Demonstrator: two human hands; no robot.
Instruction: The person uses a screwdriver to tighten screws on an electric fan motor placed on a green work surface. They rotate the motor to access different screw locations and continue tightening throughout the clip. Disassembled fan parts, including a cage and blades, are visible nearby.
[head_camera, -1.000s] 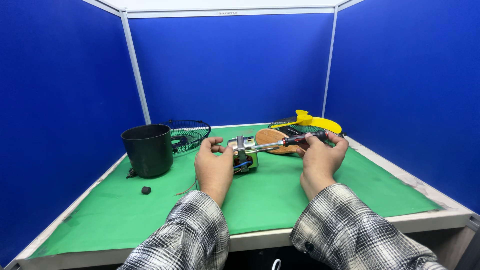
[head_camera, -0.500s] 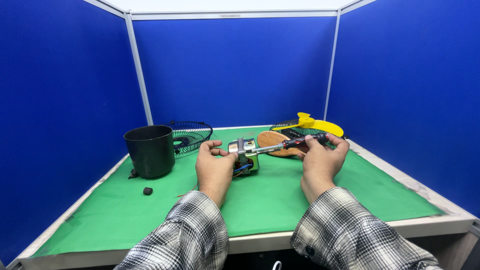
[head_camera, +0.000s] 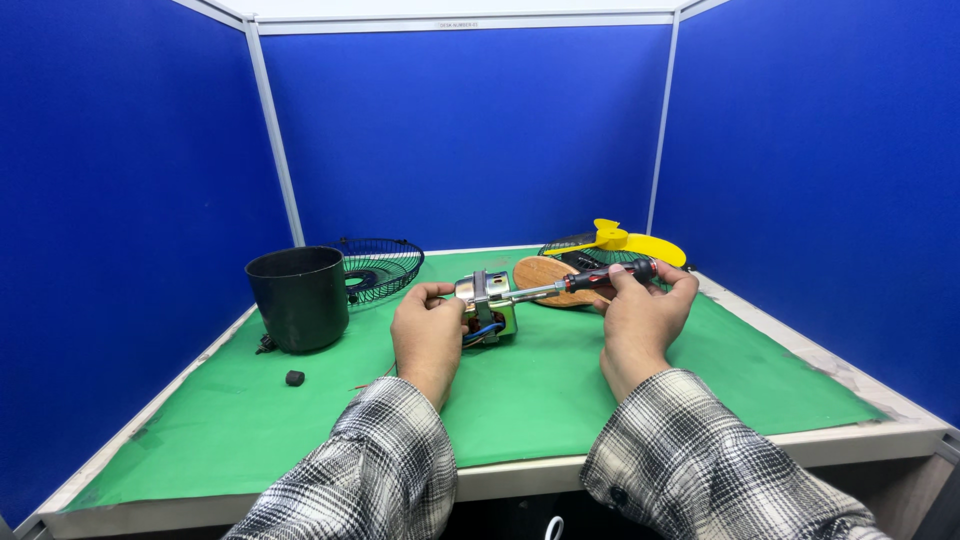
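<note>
Fan motor (head_camera: 489, 308) is gripped by left hand (head_camera: 428, 335); screwdriver (head_camera: 575, 282) clenched in right hand (head_camera: 640, 315), tip at motor top. Fan already stripped: yellow blade (head_camera: 628, 243), grilles (head_camera: 378, 265), black housing (head_camera: 298, 297) lie behind motor. Motor screws seemingly remain.

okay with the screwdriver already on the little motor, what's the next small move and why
Probably turn the black-and-red-handled screwdriver with the right hand: its tip already meets the small metal motor, which the left hand grips above the green mat.
</note>
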